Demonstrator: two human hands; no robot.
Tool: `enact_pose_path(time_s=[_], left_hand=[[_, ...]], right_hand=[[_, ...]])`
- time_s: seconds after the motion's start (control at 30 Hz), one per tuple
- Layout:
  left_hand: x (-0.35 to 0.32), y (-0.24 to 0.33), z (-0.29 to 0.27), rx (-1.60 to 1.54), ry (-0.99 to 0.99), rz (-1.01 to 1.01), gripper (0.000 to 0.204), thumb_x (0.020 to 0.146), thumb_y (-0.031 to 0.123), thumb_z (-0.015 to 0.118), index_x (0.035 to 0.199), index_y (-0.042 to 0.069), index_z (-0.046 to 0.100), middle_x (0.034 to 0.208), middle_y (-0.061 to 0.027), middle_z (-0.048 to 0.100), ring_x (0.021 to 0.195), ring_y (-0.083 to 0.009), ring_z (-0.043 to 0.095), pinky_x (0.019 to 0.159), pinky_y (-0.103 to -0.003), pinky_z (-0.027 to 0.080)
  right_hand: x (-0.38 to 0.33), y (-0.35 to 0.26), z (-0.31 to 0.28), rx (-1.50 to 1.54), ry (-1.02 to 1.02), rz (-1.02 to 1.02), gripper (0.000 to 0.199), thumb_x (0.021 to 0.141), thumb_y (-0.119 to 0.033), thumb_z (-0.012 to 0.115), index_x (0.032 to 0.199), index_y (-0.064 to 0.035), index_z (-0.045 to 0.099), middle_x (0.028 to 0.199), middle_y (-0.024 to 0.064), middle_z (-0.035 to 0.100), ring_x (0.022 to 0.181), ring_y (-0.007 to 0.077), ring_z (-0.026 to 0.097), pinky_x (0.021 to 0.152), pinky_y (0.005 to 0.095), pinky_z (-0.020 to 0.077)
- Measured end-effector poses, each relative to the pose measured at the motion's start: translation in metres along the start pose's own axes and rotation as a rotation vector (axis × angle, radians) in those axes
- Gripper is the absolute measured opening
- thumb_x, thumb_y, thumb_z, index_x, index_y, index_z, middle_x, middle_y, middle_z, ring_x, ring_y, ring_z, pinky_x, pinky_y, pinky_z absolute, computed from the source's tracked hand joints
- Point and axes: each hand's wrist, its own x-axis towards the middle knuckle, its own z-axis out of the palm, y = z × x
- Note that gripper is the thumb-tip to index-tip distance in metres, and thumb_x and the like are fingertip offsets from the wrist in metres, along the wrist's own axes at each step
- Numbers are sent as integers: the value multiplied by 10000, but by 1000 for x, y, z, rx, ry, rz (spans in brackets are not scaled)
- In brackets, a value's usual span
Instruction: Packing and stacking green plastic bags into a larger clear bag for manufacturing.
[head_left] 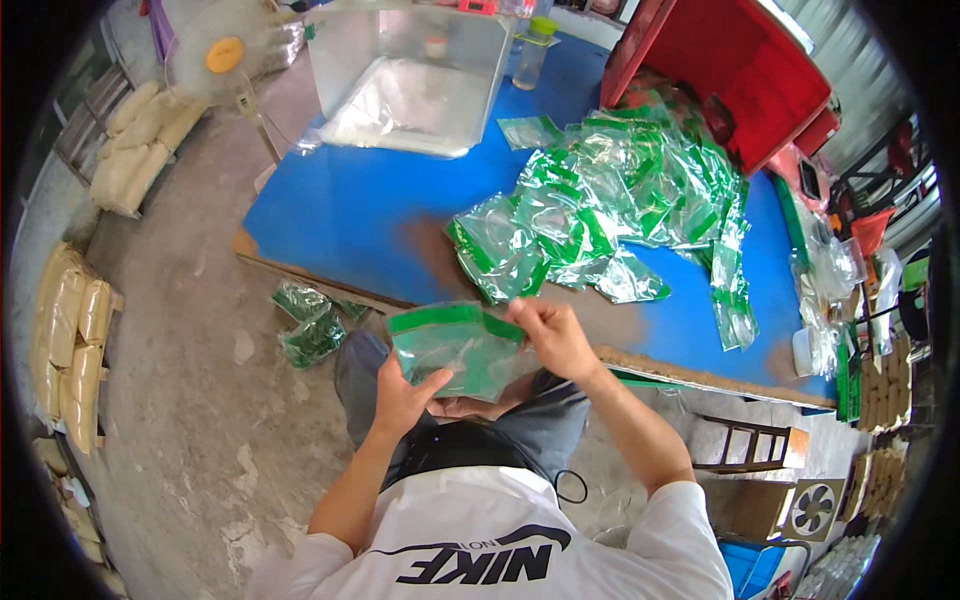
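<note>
The left hand (405,395) and right hand (553,335) both pinch a thin green-topped plastic bag (455,345) near the blue surface (350,210), and it looks light, floppy and slippery, best held by its edges.

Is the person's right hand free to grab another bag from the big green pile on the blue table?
Probably not at once: the right hand and left hand both grip a green-topped bag. The pile lies uncovered just beyond, with nothing between.
</note>
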Motion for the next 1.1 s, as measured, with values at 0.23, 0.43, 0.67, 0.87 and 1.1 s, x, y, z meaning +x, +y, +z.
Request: enact_pose_path(time_s=[0.23, 0.43, 0.67, 0.87, 1.1], left_hand=[[-3, -5, -27, -670, 117, -313, 417, 871, 10, 730, 1264, -16, 596, 1209, -92, 675, 1105, -226, 657, 974, -374, 522], [-2, -1, -24, -834, 180, -361, 379, 907, 15, 697, 1272, -10, 596, 1232, -104, 666, 1120, -239, 654, 982, -380, 524], [12, 1, 3, -612, 284, -166, 432, 992, 181, 648, 1369, 16, 515, 1327, -78, 606, 1206, -218, 590, 1036, -385, 472], [11, 5, 16, -980, 336, -56, 473, 987, 262, 678, 1354, 12, 516, 1271, -85, 621, 1133, -186, 609, 981, -355, 487], [11, -21, -26, -843, 247, -203, 365, 948, 24, 636, 1305, -1, 558, 1231, -93, 644, 1100, -226, 645, 957, -363, 519]], right_hand=[[110, 21, -20, -1178, 260, -963, 429, 956, -291, 635, 1287, -23, 581, 1259, 154, 619, 1153, 358, 585, 997, 489, 454], [119, 25, 19, -1203, 101, -956, 144, 933, -204, 635, 899, -65, 618, 901, 98, 585, 879, 281, 604, 778, 412, 498], [50, -61, 63, -690, 284, -741, 171, 912, -107, 647, 778, -5, 617, 749, 192, 608, 773, 385, 615, 682, 484, 495], [38, -8, 115, -334, -32, -470, 182, 989, -121, 567, 1039, 23, 666, 989, 220, 678, 943, 403, 642, 850, 443, 515], [148, -14, 7, -873, -254, -713, 532, 786, 2, 665, 1305, -71, 571, 1242, 165, 627, 1201, 363, 577, 1011, 472, 475]])
